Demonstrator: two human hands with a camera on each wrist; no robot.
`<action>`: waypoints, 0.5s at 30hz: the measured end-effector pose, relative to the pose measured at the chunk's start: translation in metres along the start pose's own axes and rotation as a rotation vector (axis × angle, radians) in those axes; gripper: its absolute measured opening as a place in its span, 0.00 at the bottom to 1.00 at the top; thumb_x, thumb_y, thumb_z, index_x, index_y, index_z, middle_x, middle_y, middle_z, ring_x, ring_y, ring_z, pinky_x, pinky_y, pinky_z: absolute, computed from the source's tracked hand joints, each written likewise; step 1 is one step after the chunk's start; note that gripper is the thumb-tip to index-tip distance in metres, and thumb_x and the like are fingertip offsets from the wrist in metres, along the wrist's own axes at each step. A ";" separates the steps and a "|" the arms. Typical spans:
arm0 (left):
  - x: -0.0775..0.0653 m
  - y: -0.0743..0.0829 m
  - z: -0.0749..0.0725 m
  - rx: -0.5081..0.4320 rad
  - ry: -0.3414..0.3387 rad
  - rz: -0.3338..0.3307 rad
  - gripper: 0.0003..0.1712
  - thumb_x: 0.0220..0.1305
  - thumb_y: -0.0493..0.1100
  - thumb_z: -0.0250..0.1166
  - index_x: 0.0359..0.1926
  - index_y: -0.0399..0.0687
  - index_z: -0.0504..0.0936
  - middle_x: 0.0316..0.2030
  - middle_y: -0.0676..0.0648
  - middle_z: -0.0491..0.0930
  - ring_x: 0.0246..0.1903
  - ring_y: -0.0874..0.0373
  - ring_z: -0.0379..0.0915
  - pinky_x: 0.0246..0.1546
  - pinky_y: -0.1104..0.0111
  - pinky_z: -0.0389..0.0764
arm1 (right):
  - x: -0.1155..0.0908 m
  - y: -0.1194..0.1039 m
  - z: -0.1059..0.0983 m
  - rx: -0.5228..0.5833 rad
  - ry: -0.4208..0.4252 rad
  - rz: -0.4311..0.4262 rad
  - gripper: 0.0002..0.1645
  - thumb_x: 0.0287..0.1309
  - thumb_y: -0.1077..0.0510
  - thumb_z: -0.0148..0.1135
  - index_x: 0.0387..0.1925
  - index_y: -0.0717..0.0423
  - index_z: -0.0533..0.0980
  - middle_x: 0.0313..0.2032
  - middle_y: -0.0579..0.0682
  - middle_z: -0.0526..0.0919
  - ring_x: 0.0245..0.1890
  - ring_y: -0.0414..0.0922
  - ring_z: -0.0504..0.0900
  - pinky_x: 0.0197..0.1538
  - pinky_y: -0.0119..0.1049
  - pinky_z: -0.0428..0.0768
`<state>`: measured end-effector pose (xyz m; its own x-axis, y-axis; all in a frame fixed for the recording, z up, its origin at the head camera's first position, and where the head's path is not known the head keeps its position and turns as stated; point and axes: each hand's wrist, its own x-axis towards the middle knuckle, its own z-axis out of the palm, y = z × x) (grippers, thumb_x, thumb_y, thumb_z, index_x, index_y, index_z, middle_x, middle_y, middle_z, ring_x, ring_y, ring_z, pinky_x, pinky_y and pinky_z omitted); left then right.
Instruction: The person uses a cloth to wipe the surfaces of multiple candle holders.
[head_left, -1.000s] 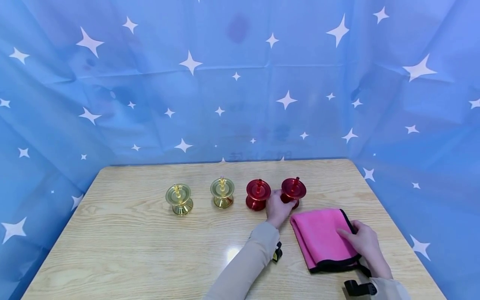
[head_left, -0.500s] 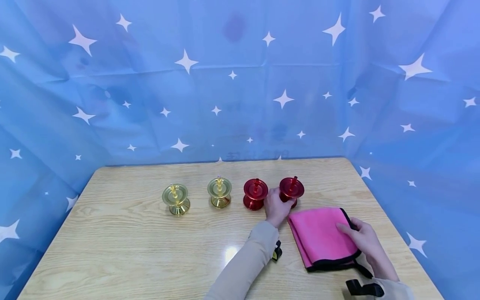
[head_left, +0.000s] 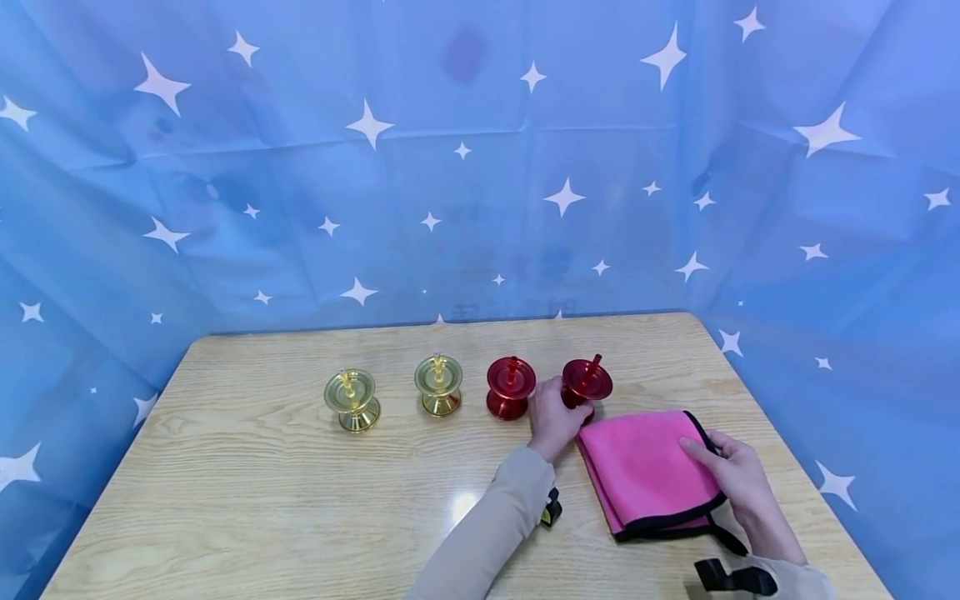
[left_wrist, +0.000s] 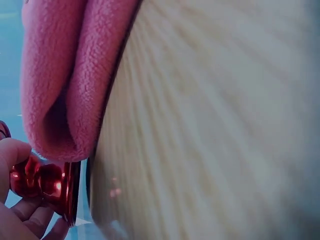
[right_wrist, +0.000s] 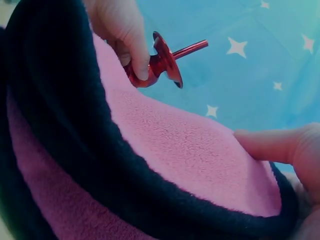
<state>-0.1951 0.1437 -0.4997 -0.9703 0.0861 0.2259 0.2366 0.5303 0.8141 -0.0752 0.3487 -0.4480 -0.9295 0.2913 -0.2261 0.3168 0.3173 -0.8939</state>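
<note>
My left hand (head_left: 557, 417) holds a shiny red candle holder (head_left: 587, 381), the rightmost of the row, by its stem under the dish. Its spike leans a little to the right. In the left wrist view the flared base of this candle holder (left_wrist: 70, 195) shows past a fold of pink cloth (left_wrist: 50, 75). My right hand (head_left: 738, 475) pinches the right edge of the folded pink cloth (head_left: 648, 467), thumb on top. The right wrist view shows the cloth's black border (right_wrist: 125, 150) bulging upward, with the right thumb (right_wrist: 275, 145) pressed on the plush.
Left of the held one stands another red candle holder (head_left: 511, 387), close beside my left hand. Two gold candle holders (head_left: 438, 383) (head_left: 352, 400) stand farther left in the same row. The wooden table (head_left: 262, 500) ends at a blue star-patterned curtain (head_left: 480, 208).
The red candle holder in my left hand has tipped slightly to the right. My right hand and the cloth's pinched edge have shifted slightly right. The head view has turned a little.
</note>
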 end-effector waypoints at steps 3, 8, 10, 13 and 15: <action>-0.001 0.001 -0.003 0.027 -0.010 0.022 0.21 0.44 0.49 0.75 0.39 0.47 0.81 0.33 0.54 0.80 0.38 0.59 0.72 0.48 0.65 0.69 | 0.000 -0.001 -0.001 0.036 -0.002 0.026 0.16 0.62 0.50 0.58 0.45 0.57 0.75 0.22 0.38 0.79 0.22 0.36 0.78 0.28 0.32 0.78; -0.005 0.005 -0.007 0.083 -0.018 0.080 0.20 0.46 0.52 0.73 0.37 0.48 0.80 0.31 0.55 0.79 0.37 0.60 0.72 0.47 0.66 0.70 | -0.004 -0.005 -0.003 0.198 -0.020 0.072 0.08 0.61 0.49 0.59 0.42 0.40 0.77 0.25 0.37 0.81 0.24 0.37 0.80 0.29 0.32 0.80; -0.006 0.006 -0.010 0.086 -0.016 0.099 0.19 0.46 0.51 0.73 0.37 0.48 0.80 0.31 0.55 0.79 0.37 0.60 0.71 0.46 0.66 0.70 | -0.006 -0.007 -0.003 0.267 -0.032 0.073 0.07 0.61 0.50 0.59 0.31 0.29 0.76 0.25 0.38 0.81 0.24 0.38 0.81 0.28 0.32 0.80; -0.007 0.007 -0.013 0.079 -0.008 0.110 0.19 0.47 0.51 0.72 0.37 0.47 0.81 0.31 0.54 0.79 0.37 0.60 0.71 0.45 0.67 0.70 | -0.008 -0.011 -0.003 0.315 -0.055 0.054 0.12 0.62 0.53 0.58 0.30 0.26 0.78 0.25 0.38 0.82 0.24 0.38 0.81 0.28 0.32 0.80; -0.007 0.006 -0.016 0.084 -0.006 0.116 0.19 0.48 0.52 0.71 0.37 0.46 0.80 0.31 0.54 0.78 0.37 0.60 0.71 0.43 0.68 0.71 | -0.010 -0.013 -0.004 0.336 -0.069 0.032 0.14 0.63 0.55 0.57 0.31 0.27 0.78 0.26 0.39 0.83 0.24 0.38 0.81 0.28 0.32 0.80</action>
<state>-0.1859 0.1329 -0.4875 -0.9372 0.1559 0.3119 0.3420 0.5851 0.7353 -0.0693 0.3454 -0.4323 -0.9344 0.2309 -0.2713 0.2767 -0.0090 -0.9609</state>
